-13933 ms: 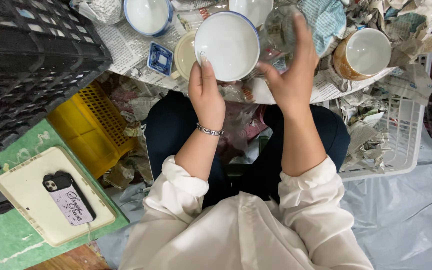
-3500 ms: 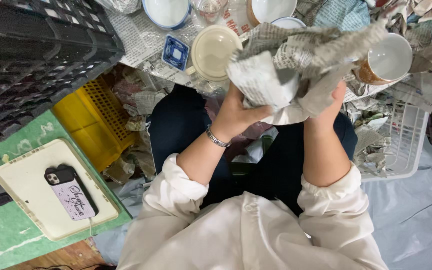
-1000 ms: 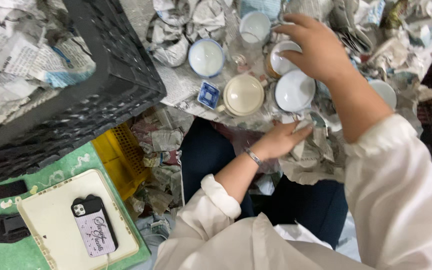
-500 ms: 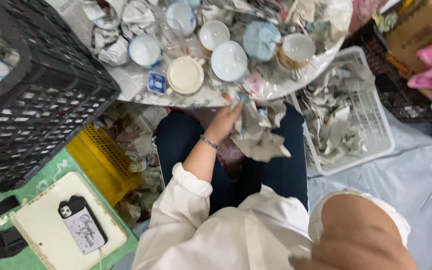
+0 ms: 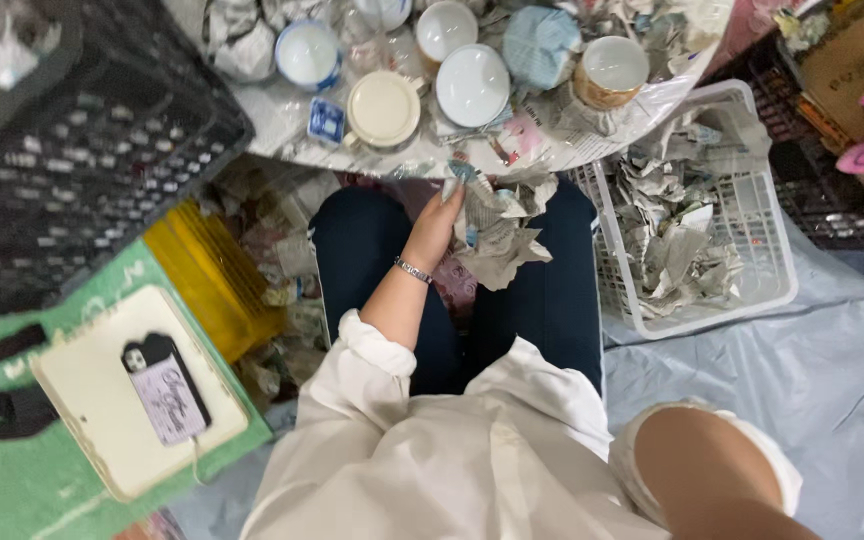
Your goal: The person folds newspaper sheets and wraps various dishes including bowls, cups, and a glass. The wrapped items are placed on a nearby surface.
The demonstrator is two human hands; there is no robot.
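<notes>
Since half a second ago the right arm has dropped lower and now shows only as a bare forearm [image 5: 712,475] at the bottom right corner, its hand out of view, so whether that hand holds anything cannot be told.

From the left: a black crate [image 5: 82,150] fills the upper corner, and below it a phone [image 5: 165,388] lies on a cream tray [image 5: 82,400] set on a green mat [image 5: 2,480]. A yellow basket [image 5: 207,275] stands just beside the person's knee.

In the middle, the left hand [image 5: 437,225] (a bracelet [image 5: 413,270] at the wrist) grips crumpled newspaper [image 5: 497,240] with fingers curled on its edge; the paper rests on the lap, between the dark trouser legs.

Above the hand, on a paper-covered table [image 5: 272,110], stand a cream lid or plate [image 5: 383,108], a white bowl [image 5: 472,85] and a brown cup [image 5: 609,70].

To the right, a white basket [image 5: 752,200] holds more crumpled newspaper, and it sits on a blue-grey sheet [image 5: 832,370].
</notes>
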